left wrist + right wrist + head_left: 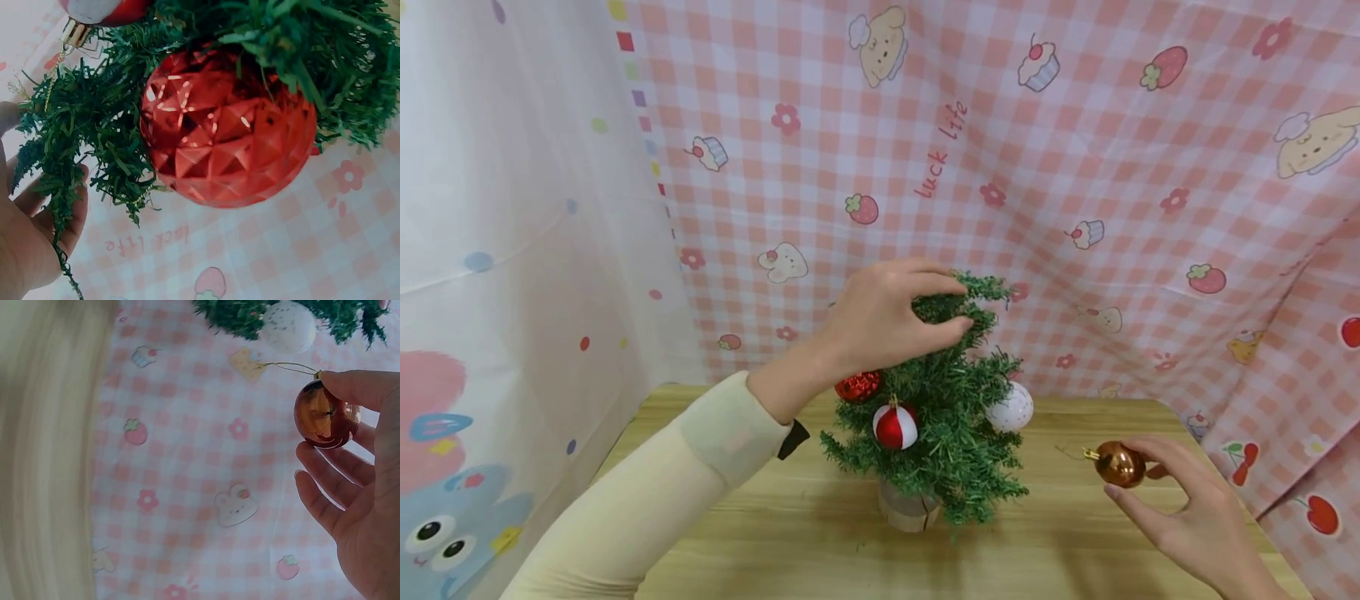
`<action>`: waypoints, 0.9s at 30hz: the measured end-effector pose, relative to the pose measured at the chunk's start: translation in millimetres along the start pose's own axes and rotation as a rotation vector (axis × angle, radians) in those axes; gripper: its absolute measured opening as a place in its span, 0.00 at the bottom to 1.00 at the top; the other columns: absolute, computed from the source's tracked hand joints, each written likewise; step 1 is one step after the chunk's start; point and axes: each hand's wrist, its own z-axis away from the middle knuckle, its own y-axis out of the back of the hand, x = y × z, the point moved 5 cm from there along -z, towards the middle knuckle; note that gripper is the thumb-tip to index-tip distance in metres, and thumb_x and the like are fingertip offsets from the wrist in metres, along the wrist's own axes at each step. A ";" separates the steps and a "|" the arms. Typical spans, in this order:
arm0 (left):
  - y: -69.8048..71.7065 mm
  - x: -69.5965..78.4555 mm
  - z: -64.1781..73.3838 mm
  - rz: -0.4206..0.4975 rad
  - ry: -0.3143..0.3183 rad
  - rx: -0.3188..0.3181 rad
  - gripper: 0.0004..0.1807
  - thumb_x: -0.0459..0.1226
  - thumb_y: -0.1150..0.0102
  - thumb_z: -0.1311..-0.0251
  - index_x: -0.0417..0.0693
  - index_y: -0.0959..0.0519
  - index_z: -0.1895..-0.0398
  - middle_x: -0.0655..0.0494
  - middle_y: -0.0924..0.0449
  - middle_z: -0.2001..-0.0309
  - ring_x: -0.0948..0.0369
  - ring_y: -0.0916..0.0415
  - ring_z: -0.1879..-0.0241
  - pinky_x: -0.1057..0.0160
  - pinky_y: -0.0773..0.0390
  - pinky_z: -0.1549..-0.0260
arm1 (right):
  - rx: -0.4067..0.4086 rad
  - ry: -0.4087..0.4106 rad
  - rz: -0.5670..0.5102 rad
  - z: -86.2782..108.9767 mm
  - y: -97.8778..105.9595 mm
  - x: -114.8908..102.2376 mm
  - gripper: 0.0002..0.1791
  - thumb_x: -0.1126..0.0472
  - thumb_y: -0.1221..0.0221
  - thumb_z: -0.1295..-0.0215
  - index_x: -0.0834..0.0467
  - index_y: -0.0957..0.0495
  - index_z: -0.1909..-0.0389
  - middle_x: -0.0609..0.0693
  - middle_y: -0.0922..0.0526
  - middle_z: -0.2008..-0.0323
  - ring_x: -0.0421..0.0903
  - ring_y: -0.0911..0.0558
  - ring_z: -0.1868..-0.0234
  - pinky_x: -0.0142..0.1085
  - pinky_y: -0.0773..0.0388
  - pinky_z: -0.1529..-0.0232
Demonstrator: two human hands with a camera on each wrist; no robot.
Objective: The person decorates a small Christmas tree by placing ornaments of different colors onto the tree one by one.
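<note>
A small green artificial Christmas tree [955,417] stands on the wooden table. My left hand [898,312] is at its top, thumb and fingers curved round the upper branches. In the left wrist view, that hand's fingers [75,215] show behind the greenery. My right hand [1195,508] is to the right of the tree and pinches a shiny copper-brown bauble [1120,464] between thumb and fingertips. The bauble's gold cap and thin string loop [290,364] point toward the tree. A faceted red bauble [228,131] hangs near my left wrist.
Also on the tree are a red-and-white bauble [895,426] and a white speckled bauble [1010,407]. The tree's round base [908,508] rests on the table [760,517]. A pink checked cloth [820,167] hangs behind, and a pale printed curtain [550,250] hangs at the left.
</note>
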 end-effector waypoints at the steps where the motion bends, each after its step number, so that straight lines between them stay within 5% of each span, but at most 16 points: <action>1: 0.1 -0.8 -0.3 0.012 -0.002 -0.003 0.17 0.43 0.27 0.40 0.46 0.09 0.51 0.48 0.12 0.47 0.55 0.13 0.51 0.64 0.15 0.57 | 0.006 0.010 -0.001 -1.4 0.0 -2.7 0.40 0.74 0.20 0.69 0.64 0.16 0.44 0.47 0.15 0.46 0.26 0.22 0.49 0.18 0.29 0.51; 5: 0.8 -2.6 -1.4 0.051 -0.005 -0.025 0.17 0.43 0.25 0.41 0.46 0.09 0.51 0.48 0.13 0.46 0.55 0.14 0.49 0.63 0.16 0.53 | 0.035 0.051 -0.001 -6.8 -0.6 -14.5 0.30 0.53 0.20 0.47 0.63 0.15 0.45 0.50 0.14 0.48 0.27 0.22 0.49 0.17 0.29 0.52; 9: 0.6 -4.0 -3.1 0.076 -0.021 -0.054 0.18 0.44 0.25 0.42 0.46 0.10 0.50 0.48 0.13 0.46 0.56 0.16 0.45 0.62 0.19 0.45 | 0.097 0.130 -0.029 -13.7 -0.4 -28.9 0.39 0.32 0.38 0.33 0.68 0.15 0.49 0.57 0.14 0.51 0.28 0.21 0.47 0.17 0.29 0.50; 19: -2.2 -7.2 -3.8 0.074 -0.100 -0.073 0.21 0.44 0.25 0.40 0.45 0.11 0.46 0.48 0.13 0.45 0.55 0.17 0.42 0.58 0.24 0.37 | 0.159 0.218 -0.112 -31.9 4.1 -65.5 0.38 0.38 0.35 0.31 0.75 0.17 0.53 0.57 0.14 0.52 0.30 0.20 0.45 0.19 0.28 0.45; 27: 3.8 4.9 9.9 -0.081 -0.278 0.087 0.23 0.44 0.25 0.41 0.42 0.12 0.45 0.43 0.15 0.42 0.50 0.19 0.42 0.51 0.26 0.37 | 0.191 0.262 -0.181 -40.8 4.7 -87.6 0.36 0.42 0.33 0.32 0.77 0.18 0.55 0.58 0.14 0.53 0.33 0.19 0.44 0.20 0.27 0.45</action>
